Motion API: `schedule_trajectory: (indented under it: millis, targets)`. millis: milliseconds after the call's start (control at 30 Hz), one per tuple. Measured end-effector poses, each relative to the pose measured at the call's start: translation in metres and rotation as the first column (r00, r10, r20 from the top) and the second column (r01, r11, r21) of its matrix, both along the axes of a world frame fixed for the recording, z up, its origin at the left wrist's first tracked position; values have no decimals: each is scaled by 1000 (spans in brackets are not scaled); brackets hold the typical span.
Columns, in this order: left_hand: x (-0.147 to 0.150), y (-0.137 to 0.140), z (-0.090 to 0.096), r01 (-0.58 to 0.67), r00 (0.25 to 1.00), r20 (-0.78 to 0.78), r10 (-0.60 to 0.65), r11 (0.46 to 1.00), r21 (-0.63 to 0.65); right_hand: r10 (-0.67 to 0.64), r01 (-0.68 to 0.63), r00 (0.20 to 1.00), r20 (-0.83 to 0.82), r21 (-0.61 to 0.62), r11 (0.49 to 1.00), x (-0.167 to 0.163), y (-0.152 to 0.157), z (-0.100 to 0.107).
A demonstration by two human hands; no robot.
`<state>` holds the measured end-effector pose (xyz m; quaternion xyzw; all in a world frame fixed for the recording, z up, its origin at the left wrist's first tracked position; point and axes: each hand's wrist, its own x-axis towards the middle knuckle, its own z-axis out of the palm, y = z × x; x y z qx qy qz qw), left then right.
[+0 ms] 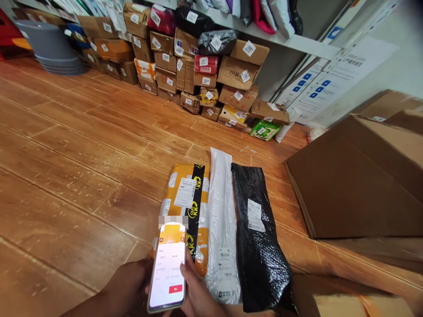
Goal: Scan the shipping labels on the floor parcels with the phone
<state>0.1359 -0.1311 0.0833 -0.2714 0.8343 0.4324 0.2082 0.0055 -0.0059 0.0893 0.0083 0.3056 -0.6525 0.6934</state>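
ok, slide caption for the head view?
Left hand and right hand hold a lit smartphone; orange-taped parcel, long white parcel and black bubble-wrap parcel lie side by side on plank floor.

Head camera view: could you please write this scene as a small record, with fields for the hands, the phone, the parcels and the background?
Right hand: holds the phone, thumb at its right edge
Left hand: at the phone's left side, partly hidden
Phone screen: lit, mostly white, orange at top, red button low down
Parcels, left to right: orange-and-white with black tape; long white; black
Parcel labels: white, one or more on each
Surface: wooden floor
Background: stacked labelled packages
Right side: large brown box
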Motion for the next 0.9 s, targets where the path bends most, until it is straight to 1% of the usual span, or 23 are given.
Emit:
schedule_trajectory:
  millis: [100,200,300,400,533,800,900]
  targets:
    - [-3,-1,3,-2,1000,-18,2,1000,20,-40,54,991,-128,105,993,-4,-10,0]
    - [-5,-2,5,41,999,-16,-41,999,-25,-86,126,968,-237,159,979,-10,-21,3]
    - [-5,-2,2,73,997,-21,-74,996,-59,-137,208,940,-313,207,956,-17,-32,7]
    - [-1,-1,-7,70,998,13,-69,992,-105,-187,253,921,-343,161,954,-24,-41,11]
    - [2,-1,-15,50,999,25,-47,991,-125,-214,255,920,-330,86,963,-30,-47,16]
    - [-1,1,-6,70,994,89,-57,987,-144,-187,227,923,-337,83,970,-34,-48,25]
    - [0,1,-5,70,997,53,-63,987,-148,-174,218,920,-352,90,972,-34,-49,26]
